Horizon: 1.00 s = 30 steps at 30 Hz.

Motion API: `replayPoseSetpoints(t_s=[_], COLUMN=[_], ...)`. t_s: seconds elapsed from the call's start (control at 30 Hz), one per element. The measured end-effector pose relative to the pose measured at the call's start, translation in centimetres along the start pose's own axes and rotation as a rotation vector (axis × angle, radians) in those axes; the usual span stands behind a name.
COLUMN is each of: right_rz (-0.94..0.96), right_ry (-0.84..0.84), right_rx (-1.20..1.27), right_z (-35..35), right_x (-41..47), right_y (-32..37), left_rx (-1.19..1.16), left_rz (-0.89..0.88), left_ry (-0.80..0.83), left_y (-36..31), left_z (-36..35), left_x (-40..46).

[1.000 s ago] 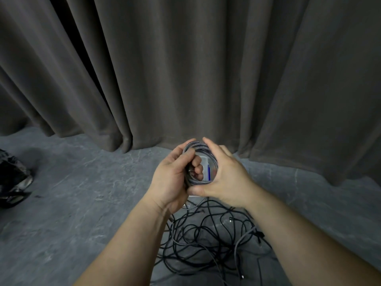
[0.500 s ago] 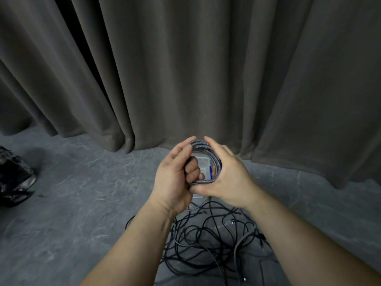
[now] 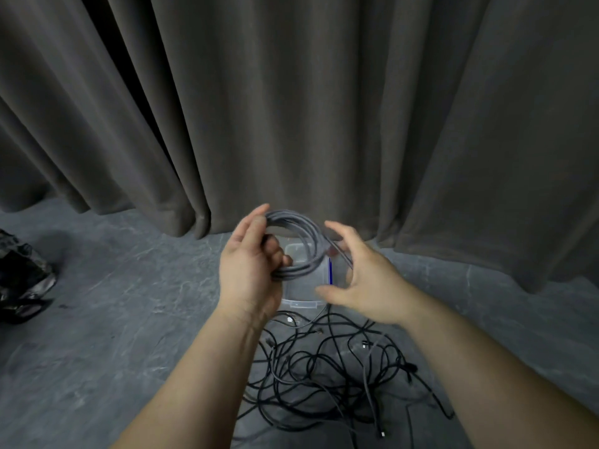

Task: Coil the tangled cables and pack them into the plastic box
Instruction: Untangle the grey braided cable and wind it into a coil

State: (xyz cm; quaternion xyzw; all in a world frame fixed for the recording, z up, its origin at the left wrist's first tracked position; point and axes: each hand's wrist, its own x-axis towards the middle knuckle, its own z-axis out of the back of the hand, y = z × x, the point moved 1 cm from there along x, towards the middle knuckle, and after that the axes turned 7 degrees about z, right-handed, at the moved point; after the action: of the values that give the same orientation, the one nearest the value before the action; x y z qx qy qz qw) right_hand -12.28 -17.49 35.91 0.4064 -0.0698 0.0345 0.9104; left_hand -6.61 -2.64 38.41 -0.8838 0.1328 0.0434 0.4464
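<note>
Left hand (image 3: pixel 251 273) has its fingers wrapped round the grey coiled cable (image 3: pixel 301 244) over the plastic box (image 3: pixel 299 294), right hand (image 3: pixel 363 277) spread loose beside it, holding nothing.

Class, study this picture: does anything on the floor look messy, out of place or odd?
Yes. A tangled heap of black cables sprawls loose on the floor beside the plastic box, uncoiled. A crumpled black bag lies at far left.
</note>
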Motion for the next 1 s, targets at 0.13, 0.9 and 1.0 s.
replayPoseSetpoints(t_s=[0.13, 0.9, 1.0], right_rz=[-0.053, 0.182, 0.175], right_ry=[-0.090, -0.208, -0.372], right_rx=[0.074, 0.237, 0.214], right_z=[0.5, 0.7, 0.8], right_x=[-0.3, -0.1, 0.4], right_y=[-2.7, 4.5, 3.6], left_rx=[-0.096, 0.459, 0.346], left_rz=[-0.078, -0.048, 0.054], left_ry=[-0.130, 0.181, 0.229], left_y=[-1.3, 2.5, 2.8], left_z=[1.1, 0.5, 0.1], left_x=[1.1, -0.2, -0.6])
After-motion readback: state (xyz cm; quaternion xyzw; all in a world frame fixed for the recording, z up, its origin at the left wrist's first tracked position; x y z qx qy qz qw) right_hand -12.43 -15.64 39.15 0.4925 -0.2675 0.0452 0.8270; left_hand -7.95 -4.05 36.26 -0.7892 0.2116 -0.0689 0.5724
